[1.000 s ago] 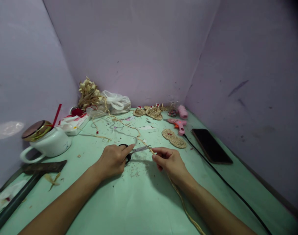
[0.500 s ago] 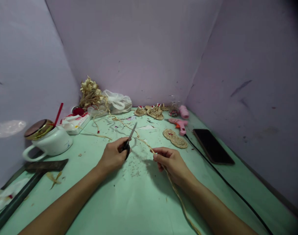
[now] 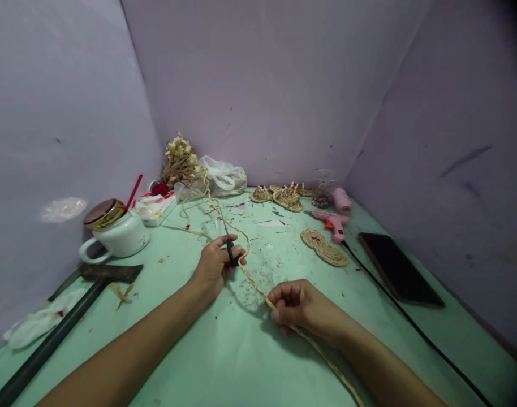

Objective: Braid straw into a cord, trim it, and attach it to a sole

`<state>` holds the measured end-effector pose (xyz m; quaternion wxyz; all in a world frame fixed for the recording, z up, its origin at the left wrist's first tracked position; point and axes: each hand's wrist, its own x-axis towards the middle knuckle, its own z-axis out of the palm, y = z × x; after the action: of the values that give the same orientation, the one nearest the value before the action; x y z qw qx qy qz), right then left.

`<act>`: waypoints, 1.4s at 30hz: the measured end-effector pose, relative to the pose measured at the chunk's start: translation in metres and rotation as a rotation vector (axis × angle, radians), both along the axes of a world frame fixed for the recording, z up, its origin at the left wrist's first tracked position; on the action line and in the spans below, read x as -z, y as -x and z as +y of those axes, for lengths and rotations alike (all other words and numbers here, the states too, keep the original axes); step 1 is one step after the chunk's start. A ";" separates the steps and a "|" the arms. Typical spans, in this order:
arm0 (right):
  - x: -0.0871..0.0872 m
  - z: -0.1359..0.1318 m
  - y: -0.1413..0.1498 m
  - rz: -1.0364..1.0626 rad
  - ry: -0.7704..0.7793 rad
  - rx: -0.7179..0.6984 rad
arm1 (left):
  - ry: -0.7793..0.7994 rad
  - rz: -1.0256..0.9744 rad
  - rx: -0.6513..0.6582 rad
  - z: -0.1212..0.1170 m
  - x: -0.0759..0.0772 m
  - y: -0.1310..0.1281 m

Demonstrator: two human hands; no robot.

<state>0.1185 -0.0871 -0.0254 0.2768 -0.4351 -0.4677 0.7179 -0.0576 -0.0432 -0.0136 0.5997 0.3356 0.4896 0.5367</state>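
Note:
My left hand (image 3: 216, 261) is closed round the black handle of a pair of scissors (image 3: 230, 249), its blades pointing away from me. The same hand's fingertips are at a braided straw cord (image 3: 252, 281); whether they pinch it I cannot tell. My right hand (image 3: 300, 305) pinches the cord nearer to me, between thumb and fingers. From there the cord runs down past my right forearm, and its far part winds back toward the white plastic bag (image 3: 224, 174). To the right lies a flat woven straw piece (image 3: 324, 247), shaped like a sole.
A pink glue gun (image 3: 332, 223) with a black cable and a phone (image 3: 400, 268) lie at right. Small straw slippers (image 3: 287, 198) and pink thread (image 3: 341, 200) are at the back. A white mug (image 3: 125, 236) and a hammer (image 3: 110, 274) stand and lie at left.
My right hand has drawn toward me along with the cord. My left hand with the scissors has come to the cord. The view has shifted, so everything sits further right.

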 end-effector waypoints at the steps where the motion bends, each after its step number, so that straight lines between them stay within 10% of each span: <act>1: 0.000 0.000 0.000 -0.004 0.003 -0.016 | 0.016 0.001 0.019 -0.001 -0.001 0.000; 10: -0.003 -0.003 -0.002 0.074 0.015 -0.170 | -0.052 0.003 0.152 -0.009 -0.001 -0.005; 19: 0.009 0.002 0.013 0.371 0.189 0.011 | -0.156 -0.146 0.261 -0.032 0.002 -0.028; 35: 0.008 -0.001 0.022 0.190 0.068 0.114 | -0.255 0.073 -0.051 -0.021 -0.009 -0.029; 42: 0.005 -0.007 0.022 0.092 -0.227 0.261 | -0.119 0.090 -0.076 -0.012 0.006 -0.030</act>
<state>0.0969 -0.0938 -0.0302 0.4359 -0.4246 -0.4721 0.6378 -0.0276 -0.0547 -0.0192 0.5354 0.3756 0.4957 0.5714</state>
